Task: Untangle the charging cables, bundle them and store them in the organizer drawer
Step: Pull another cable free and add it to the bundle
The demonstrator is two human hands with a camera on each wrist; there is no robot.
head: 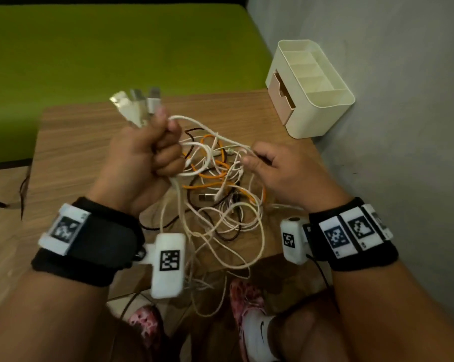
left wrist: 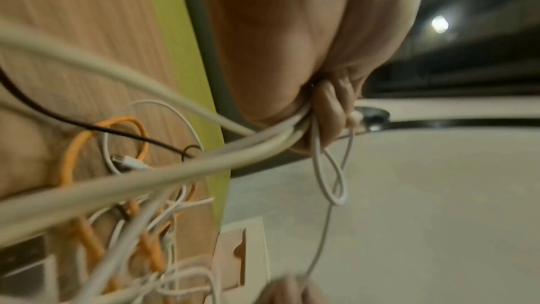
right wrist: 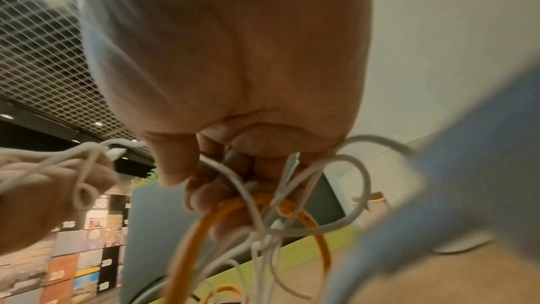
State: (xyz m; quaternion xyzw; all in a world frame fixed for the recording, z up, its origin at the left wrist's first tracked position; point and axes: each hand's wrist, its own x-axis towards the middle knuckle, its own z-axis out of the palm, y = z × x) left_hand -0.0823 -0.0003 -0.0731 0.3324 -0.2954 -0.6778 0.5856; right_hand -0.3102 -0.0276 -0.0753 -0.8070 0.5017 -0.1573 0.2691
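Observation:
A tangle of white, orange and black charging cables (head: 220, 194) lies on the wooden table (head: 71, 152) and hangs over its near edge. My left hand (head: 147, 150) is raised in a fist round several white cables, with their USB plugs (head: 137, 105) sticking up out of it. In the left wrist view the cables (left wrist: 271, 142) run out from under the curled fingers (left wrist: 333, 110). My right hand (head: 270, 163) pinches a thin white cable (head: 220, 134) that stretches across to the left fist. In the right wrist view its fingers (right wrist: 204, 188) sit among white and orange cables (right wrist: 222, 212).
A cream desk organizer (head: 312, 84) with open top compartments and a tan drawer (head: 282, 95) stands at the table's far right corner against a grey wall (head: 403, 100). A green surface (head: 90, 48) lies beyond the table. My feet show below the near edge.

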